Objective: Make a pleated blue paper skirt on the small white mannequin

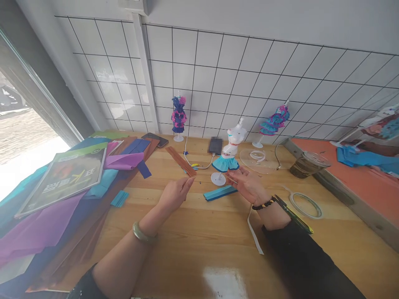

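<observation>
A small white dress form (235, 137) on a round base wears a ruffled light-blue skirt (225, 163) with a dark-blue hem. Beside its skirt is my right hand (247, 185), fingers partly curled near the stand; whether they grip anything is unclear. My left hand (176, 193) is closed in a pinch, left of the stand, and what it holds is too small to name. Just beyond its fingertips lies a brown folded paper strip (181, 162). A blue folded strip (220, 193) rests on the table below the stand. A white tape strip (255, 232) hangs below my right wrist.
Coloured paper sheets and a magazine (65, 176) cover the left side. Dressed forms (179, 116) (276, 120) stand along the tiled wall. On the right are a cup (308, 165), a tape roll (306, 205) and a cutter (294, 216). A phone (155, 140) lies at the back.
</observation>
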